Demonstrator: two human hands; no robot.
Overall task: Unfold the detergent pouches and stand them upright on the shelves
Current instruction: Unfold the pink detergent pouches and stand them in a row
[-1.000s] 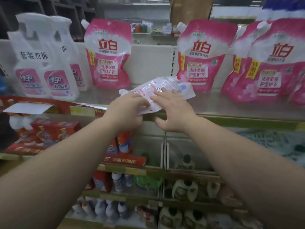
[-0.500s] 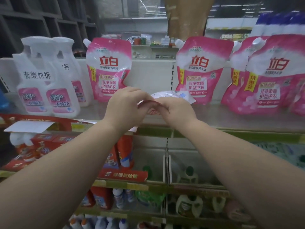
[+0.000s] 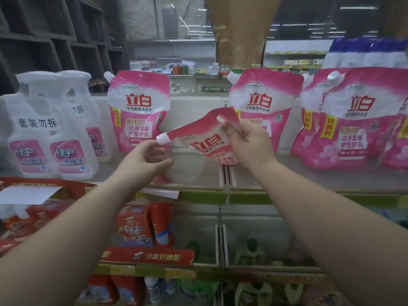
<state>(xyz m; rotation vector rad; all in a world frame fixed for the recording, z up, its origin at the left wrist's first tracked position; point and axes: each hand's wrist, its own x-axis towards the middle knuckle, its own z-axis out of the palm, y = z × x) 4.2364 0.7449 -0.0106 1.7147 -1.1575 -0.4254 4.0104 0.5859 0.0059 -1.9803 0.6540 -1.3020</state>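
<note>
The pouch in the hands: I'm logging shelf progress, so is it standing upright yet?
No. The held pouch is tilted in the air, its spout cap pointing left, gripped by the right hand and left hand above the shelf.

We see dim, flat indoor light w/ a pinkish cast; ceiling strip lights (image 3: 306, 25) glow far back. Shadows soft, lower shelves (image 3: 265, 239) murky. Wide-angle bending at edges; forearms (image 3: 331, 239) loom large. Overall soft focus, white bottles (image 3: 53, 129) slightly washed out.
</note>
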